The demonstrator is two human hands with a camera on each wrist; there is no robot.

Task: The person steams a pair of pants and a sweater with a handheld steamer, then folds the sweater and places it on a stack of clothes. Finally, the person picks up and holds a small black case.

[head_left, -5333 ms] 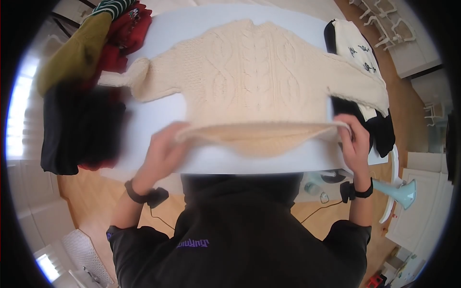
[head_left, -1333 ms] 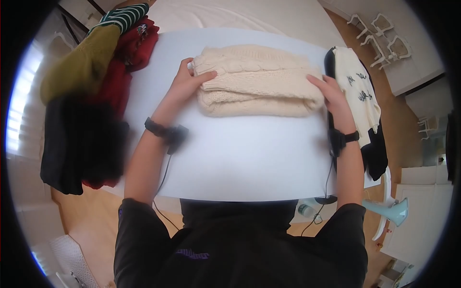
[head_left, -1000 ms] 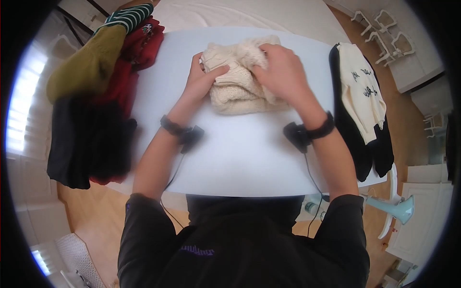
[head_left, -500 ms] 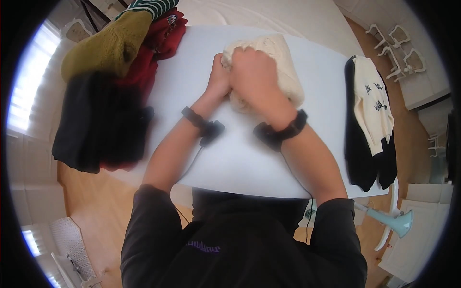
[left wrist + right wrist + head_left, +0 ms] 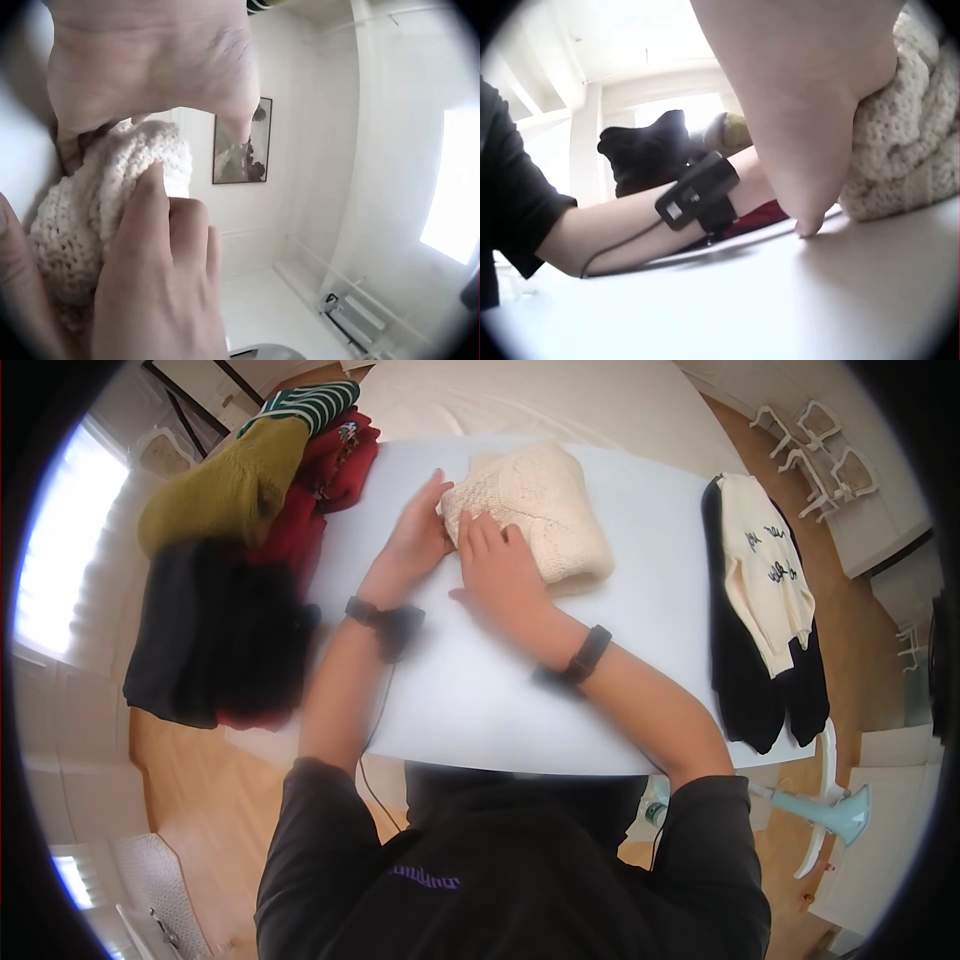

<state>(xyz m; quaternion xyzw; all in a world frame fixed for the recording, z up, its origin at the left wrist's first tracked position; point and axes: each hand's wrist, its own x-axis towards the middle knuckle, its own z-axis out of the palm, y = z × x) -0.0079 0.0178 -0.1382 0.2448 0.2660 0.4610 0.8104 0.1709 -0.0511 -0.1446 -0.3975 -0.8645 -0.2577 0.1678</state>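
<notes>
A cream cable-knit sweater [image 5: 550,510], folded into a thick compact bundle, lies on the white board [image 5: 480,700]. My left hand [image 5: 410,540] is at its left edge, thumb lifted away from the knit in the left wrist view, while its other fingers are partly hidden behind the bundle. Over the near left side lies my right hand [image 5: 505,580], with lightly bent fingers resting on the knit [image 5: 105,195]. Its thumb sticks out apart from the sweater, down by the board in the right wrist view.
On the left sits a pile of clothes: a black garment [image 5: 205,640], an olive one [image 5: 220,490], a red one [image 5: 335,465] and a green striped one [image 5: 310,405]. A white garment with black lettering [image 5: 765,565] lies on black clothing [image 5: 745,695] at the right. A pale blue funnel-shaped object [image 5: 840,815] stands beyond the near right edge.
The sweater, first spread flat, has been folded lengthwise and then into a shorter bundle. My right hand crossed from its right end to the left side, gripped there, then loosened and drew nearer me.
</notes>
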